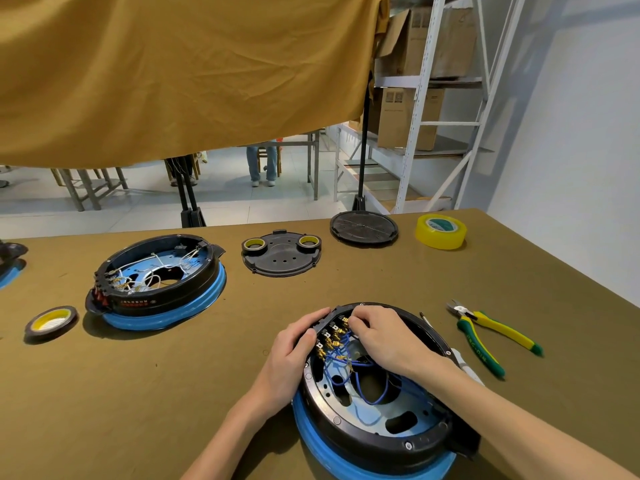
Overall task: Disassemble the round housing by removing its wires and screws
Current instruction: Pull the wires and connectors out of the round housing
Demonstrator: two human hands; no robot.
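Round housing (377, 403) under both hands: left grip (294, 348) clasping its rim, right grip (377, 332) pinching blue wires (341, 355).

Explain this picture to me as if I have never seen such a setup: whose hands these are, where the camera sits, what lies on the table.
There is no machine here. One camera is worn on a person's head and looks down at their two bare hands.

Both hands work on the near round housing, black with a blue ring beneath, open side up. The left hand grips its rim. The right hand reaches inside, fingers curled at the blue wires and their brass terminals; the exact grip is hidden.

Also on the brown table: a second housing with white wires, a black cover plate carrying two small tape rolls, a round black disc, a yellow tape roll, a dark tape roll, and green-and-yellow cutters, untouched.
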